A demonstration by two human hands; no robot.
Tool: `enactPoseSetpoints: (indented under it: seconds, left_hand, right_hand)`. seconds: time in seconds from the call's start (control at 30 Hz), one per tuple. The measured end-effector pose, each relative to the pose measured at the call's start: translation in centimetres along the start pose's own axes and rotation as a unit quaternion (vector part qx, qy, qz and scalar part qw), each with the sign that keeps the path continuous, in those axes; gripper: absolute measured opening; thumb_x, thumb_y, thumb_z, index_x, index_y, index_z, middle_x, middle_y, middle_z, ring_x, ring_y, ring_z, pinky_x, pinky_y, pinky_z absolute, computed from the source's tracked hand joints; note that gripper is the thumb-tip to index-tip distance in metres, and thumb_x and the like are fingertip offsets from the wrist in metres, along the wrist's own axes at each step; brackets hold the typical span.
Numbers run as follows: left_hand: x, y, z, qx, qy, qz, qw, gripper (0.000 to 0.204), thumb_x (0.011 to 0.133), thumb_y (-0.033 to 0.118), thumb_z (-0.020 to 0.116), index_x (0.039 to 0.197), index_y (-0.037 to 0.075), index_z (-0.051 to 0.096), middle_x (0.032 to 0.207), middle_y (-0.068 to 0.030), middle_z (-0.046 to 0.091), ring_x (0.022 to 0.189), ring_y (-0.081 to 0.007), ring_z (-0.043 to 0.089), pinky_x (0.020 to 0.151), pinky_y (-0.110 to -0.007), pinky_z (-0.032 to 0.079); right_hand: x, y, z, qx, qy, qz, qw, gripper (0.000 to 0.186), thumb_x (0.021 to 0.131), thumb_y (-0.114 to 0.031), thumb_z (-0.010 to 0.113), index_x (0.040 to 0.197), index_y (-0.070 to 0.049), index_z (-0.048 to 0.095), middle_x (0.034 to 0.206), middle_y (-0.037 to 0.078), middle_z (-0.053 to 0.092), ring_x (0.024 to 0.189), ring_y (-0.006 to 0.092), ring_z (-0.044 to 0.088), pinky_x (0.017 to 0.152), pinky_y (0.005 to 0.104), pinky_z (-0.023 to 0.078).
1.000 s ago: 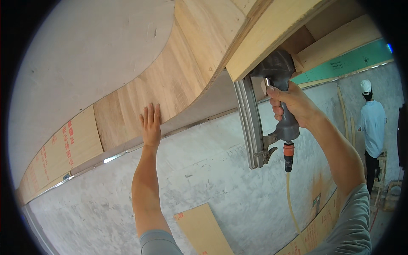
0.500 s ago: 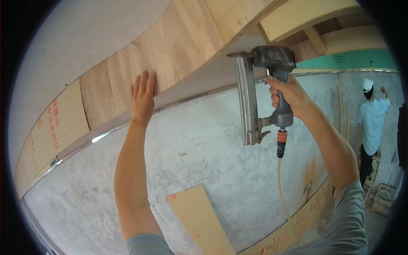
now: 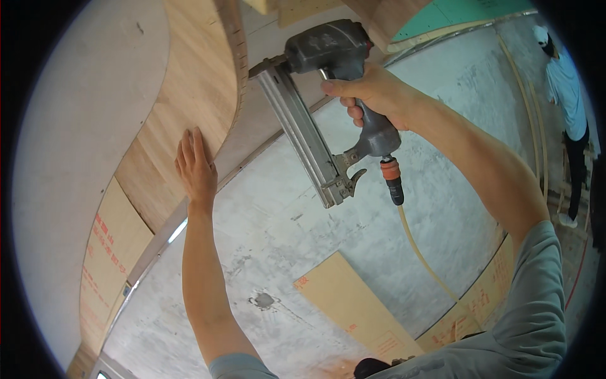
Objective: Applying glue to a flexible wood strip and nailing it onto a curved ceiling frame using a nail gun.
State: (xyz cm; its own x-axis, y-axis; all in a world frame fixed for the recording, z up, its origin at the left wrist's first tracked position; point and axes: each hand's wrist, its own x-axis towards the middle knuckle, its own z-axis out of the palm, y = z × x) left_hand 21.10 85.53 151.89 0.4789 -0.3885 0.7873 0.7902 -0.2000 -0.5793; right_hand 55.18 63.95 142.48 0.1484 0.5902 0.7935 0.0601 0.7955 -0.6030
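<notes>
A curved plywood panel (image 3: 189, 69) runs along the ceiling edge at the upper left. My left hand (image 3: 197, 170) lies against its lower part, fingers stretched out and holding nothing. My right hand (image 3: 372, 95) is wrapped round the grip of a dark grey air nail gun (image 3: 328, 49), thumb near the trigger. The gun's nose points left, close to the panel's curved edge; whether it touches I cannot tell. Its long silver magazine slants down in front of the grey wall. From the orange and black coupling under the grip hangs a pale air hose (image 3: 413, 246).
A yellowish board with red print (image 3: 107, 259) adjoins the panel at the lower left. Another board (image 3: 353, 303) leans against the grey wall (image 3: 278, 240). At the far right stands a co-worker in a light blue shirt (image 3: 568, 95). A green panel (image 3: 454, 22) is overhead.
The view has tilted and turned, so the panel now runs more steeply. The nail gun has come nearer the panel's edge and slants more. My left hand still rests on the panel.
</notes>
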Motion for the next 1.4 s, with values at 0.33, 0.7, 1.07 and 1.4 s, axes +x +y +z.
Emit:
enactPoseSetpoints:
  seconds: [0.33,0.7,1.07,1.4]
  left_hand:
    - [0.2,0.0,-1.0,-0.077,-0.009,0.008,0.997,0.087,0.071,0.006,0.080,0.148,0.010,0.039,0.150,-0.0213,0.042,0.135,-0.0387,0.044,0.107,-0.050,0.038]
    - [6.6,5.8,-2.7,-0.208,0.124,0.104,0.965,0.083,0.071,0.009,0.077,0.144,-0.003,0.040,0.148,-0.0268,0.044,0.134,-0.0402,0.047,0.107,-0.044,0.042]
    - [7.5,6.2,-3.6,-0.371,0.114,0.046,0.920,0.063,0.088,0.020,0.074,0.139,-0.007,0.049,0.139,-0.0299,0.052,0.132,-0.0401,0.051,0.108,-0.041,0.043]
    - [7.5,7.5,-4.4,-0.421,0.148,0.025,0.894,0.061,0.087,0.019,0.076,0.136,-0.006,0.051,0.132,-0.0218,0.059,0.121,-0.0316,0.058,0.099,-0.039,0.047]
  right_hand:
    - [0.4,0.9,-0.2,-0.082,0.002,-0.043,0.996,0.034,0.085,-0.035,0.079,0.076,-0.013,0.056,0.060,-0.003,0.051,0.050,0.0084,0.051,0.050,0.0279,0.047]
    - [0.0,0.3,0.4,-0.134,0.034,-0.065,0.988,0.036,0.084,-0.037,0.079,0.074,-0.012,0.056,0.055,-0.001,0.051,0.047,0.0096,0.052,0.052,0.0298,0.048]
    - [-1.0,-0.9,1.2,-0.170,0.073,-0.099,0.978,0.036,0.083,-0.037,0.080,0.072,-0.011,0.058,0.053,0.000,0.052,0.044,0.0100,0.051,0.048,0.0292,0.047]
    - [-1.4,-2.5,0.6,-0.109,0.010,-0.014,0.994,0.028,0.091,-0.025,0.074,0.076,-0.004,0.064,0.053,0.004,0.055,0.044,0.0156,0.051,0.049,0.0330,0.045]
